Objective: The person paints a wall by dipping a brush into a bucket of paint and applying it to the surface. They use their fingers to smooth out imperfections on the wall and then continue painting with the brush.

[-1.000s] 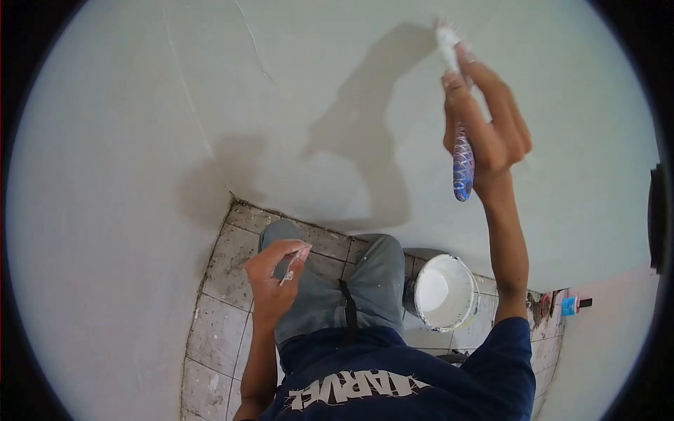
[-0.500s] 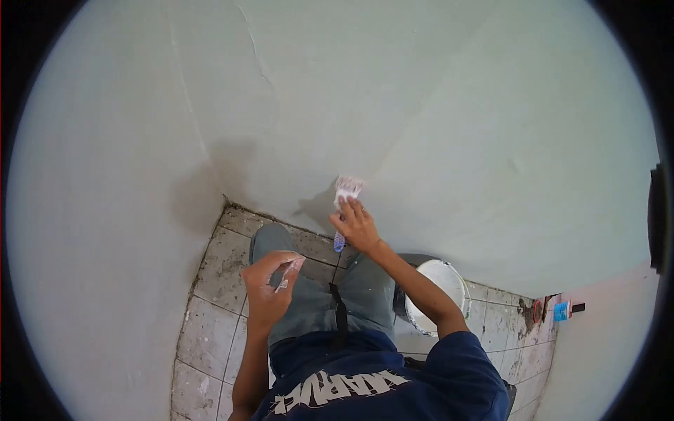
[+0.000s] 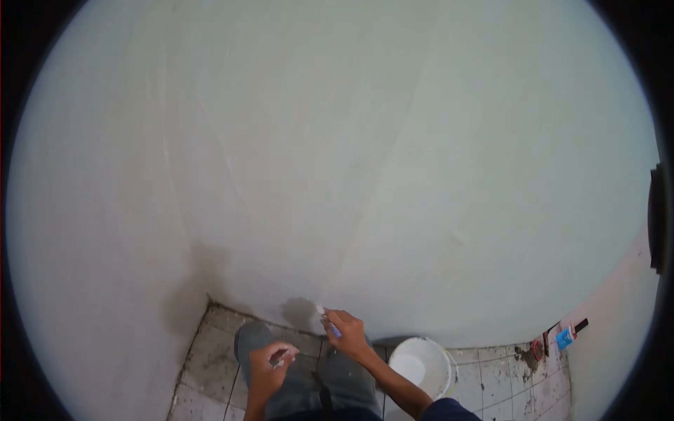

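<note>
My right hand [image 3: 345, 332] is closed around the handle of a paintbrush [image 3: 321, 309], low in front of the pale wall [image 3: 337, 175]. The brush head, white with paint, points up and left, close to the wall; contact cannot be made out. Over my knee, my left hand [image 3: 269, 366] has curled fingers smeared with white, closed on something small and whitish that I cannot make out. A white bucket [image 3: 449, 372] holding white paint [image 3: 409, 369] stands on the floor to the right of my right forearm.
Grey floor tiles [image 3: 495, 379] with stains run along the wall base. The wall corner [image 3: 209, 298] is at the left. A blue container [image 3: 565, 337] and a red round object [image 3: 537, 349] lie at the lower right. My knees are close to the wall.
The view has tilted up, so the hands, bucket and floor appear lower. The brush has turned from facing the wall flat to edge-on in my right hand.
</note>
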The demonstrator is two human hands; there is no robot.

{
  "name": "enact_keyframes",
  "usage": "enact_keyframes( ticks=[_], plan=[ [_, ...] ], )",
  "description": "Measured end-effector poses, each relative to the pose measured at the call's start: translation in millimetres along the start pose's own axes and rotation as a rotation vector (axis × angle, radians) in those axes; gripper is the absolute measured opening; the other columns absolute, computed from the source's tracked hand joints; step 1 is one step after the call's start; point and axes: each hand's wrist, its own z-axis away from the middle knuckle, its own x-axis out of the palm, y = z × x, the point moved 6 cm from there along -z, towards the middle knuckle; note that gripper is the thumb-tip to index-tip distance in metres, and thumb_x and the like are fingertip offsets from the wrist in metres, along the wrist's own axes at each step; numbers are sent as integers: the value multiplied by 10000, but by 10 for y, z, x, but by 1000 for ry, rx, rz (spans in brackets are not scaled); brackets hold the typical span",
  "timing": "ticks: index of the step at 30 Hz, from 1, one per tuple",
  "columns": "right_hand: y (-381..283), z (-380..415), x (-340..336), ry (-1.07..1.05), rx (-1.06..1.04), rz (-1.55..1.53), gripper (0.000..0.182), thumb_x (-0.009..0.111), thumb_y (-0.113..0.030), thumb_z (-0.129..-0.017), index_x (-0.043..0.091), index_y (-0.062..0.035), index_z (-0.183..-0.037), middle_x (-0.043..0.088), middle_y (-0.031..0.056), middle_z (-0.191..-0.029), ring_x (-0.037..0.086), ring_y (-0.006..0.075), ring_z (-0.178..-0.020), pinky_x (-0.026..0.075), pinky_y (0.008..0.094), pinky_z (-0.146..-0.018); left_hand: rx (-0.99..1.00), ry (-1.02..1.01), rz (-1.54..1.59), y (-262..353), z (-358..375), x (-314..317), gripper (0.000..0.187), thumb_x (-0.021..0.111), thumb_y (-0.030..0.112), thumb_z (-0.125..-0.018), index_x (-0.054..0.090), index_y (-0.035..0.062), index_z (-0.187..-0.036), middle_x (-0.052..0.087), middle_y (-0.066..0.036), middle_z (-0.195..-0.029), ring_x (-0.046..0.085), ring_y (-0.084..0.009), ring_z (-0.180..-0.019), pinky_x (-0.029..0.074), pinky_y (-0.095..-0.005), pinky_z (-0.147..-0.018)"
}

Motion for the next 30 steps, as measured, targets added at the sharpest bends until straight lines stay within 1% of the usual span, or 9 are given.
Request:
enact_keyframes(
  ticks=[5, 8, 11, 13, 15, 18, 22, 24, 30],
  plan=[
    [224, -242, -746, 108, 194, -255, 170, 740, -88, -844, 664, -19, -980, 714, 99, -906, 687, 202, -794, 533, 290, -713, 41, -82, 14, 200, -68, 8, 121, 631, 39, -899, 688, -68, -896, 719, -120, -845, 676, -143, -743, 555, -289, -706],
    [577, -11, -1205, 419, 428, -581, 155, 735, -68, -848, 651, 15, -948, 662, 62, -869, 639, 144, -784, 524, 271, -704, 87, -74, -30, 149, -171, 51, 102, 659, 59, -880, 700, -33, -896, 730, -124, -851, 696, -177, -703, 546, -292, -686],
    [912, 382, -1643, 716, 480, -619, 193, 746, -75, -830, 633, 11, -962, 643, 69, -887, 640, 151, -787, 551, 282, -681, -271, -245, -236, 577, -270, 239, 380, 730, 345, -828, 735, 108, -1125, 668, -202, -1189, 616, -251, -1145, 449, -355, -987],
    [935, 606, -1862, 889, 541, -618, 218, 744, -97, -831, 620, -8, -987, 642, 75, -890, 649, 159, -784, 581, 315, -678, -59, -274, -336, 608, -484, 578, 306, 691, 271, -863, 737, 72, -1091, 707, -200, -1019, 669, -312, -956, 497, -401, -873],
    [936, 854, -1980, 1060, 678, -642, 206, 723, -100, -849, 614, -22, -1005, 643, 83, -909, 661, 172, -788, 597, 338, -683, 474, -298, -216, 778, -776, 1021, 91, 684, 69, -837, 704, 19, -911, 718, -116, -856, 692, -252, -701, 539, -320, -652],
    [1067, 1300, -1937, 1332, 734, -717, 219, 688, -95, -883, 586, -42, -1069, 644, 88, -957, 670, 195, -791, 592, 363, -703, 872, -236, -180, 1092, -1234, 1915, 191, 676, 67, -777, 648, 86, -965, 647, -78, -849, 642, -290, -779, 531, -407, -637],
    [1013, 1912, -2047, 1496, 770, -647, 214, 665, -82, -908, 568, -47, -1096, 640, 89, -1011, 669, 214, -858, 575, 379, -756, 1073, -125, -77, 1145, -1832, 2878, 130, 673, 47, -764, 667, 91, -886, 631, -58, -754, 625, -240, -619, 497, -352, -521],
    [886, 2235, -2178, 1549, 831, -573, 206, 662, -54, -899, 577, -56, -1086, 636, 60, -1015, 650, 179, -894, 558, 334, -759, 1315, 154, -150, 1070, -1797, 2958, 123, 636, 43, -712, 637, 122, -806, 542, -5, -635, 536, -159, -504, 417, -277, -426],
    [772, 3048, -2393, 1465, 986, -260, 229, 693, -101, -893, 613, -41, -1098, 647, 55, -1009, 642, 157, -903, 551, 295, -744, 1361, 95, -231, 995, -1849, 2972, 71, 660, 109, -725, 673, 121, -794, 615, -8, -723, 620, -150, -624, 516, -263, -529]
  ],
)
